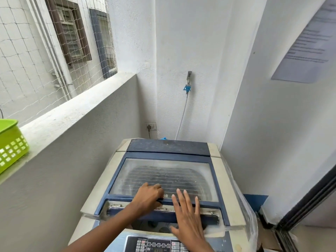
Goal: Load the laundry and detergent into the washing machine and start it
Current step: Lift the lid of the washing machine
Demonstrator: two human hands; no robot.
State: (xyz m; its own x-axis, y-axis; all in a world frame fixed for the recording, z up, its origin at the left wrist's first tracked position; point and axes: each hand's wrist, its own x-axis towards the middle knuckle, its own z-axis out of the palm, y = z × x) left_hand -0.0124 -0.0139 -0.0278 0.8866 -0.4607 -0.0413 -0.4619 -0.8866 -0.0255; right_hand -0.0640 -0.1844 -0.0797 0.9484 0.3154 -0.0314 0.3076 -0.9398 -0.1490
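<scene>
Blue-framed glass lid point(163, 170) of the top-load washing machine point(217, 168) is what's being handled, so the step is w/ the lid, not loading or the buttons. Left grip point(148, 196) is curled over the lid's front bar and holds it. Right grip point(187, 215) is wide, fingers straight and spread, laid flat across the same front edge. Front edge sits a bit off the rim and a dark gap into the tub shows under it. Can't tell from one look if the lid is going up or down; my guess is up, for loading. Dark shape behind the dusty glass may be the drum or clothes, can't tell. No detergent in view. Green basket point(11, 144) sits on the ledge at left, well apart from the machine, contents hidden. Machine stands in the corner, long axis running from the person toward the back wall. Control panel point(156, 244) is at the near end, hinge side at the far end under the tap point(189, 77), so the lid should swing up and away. Next move prob. needs a firm pull on the bar, w/ fingers kept out of the gap.
</scene>
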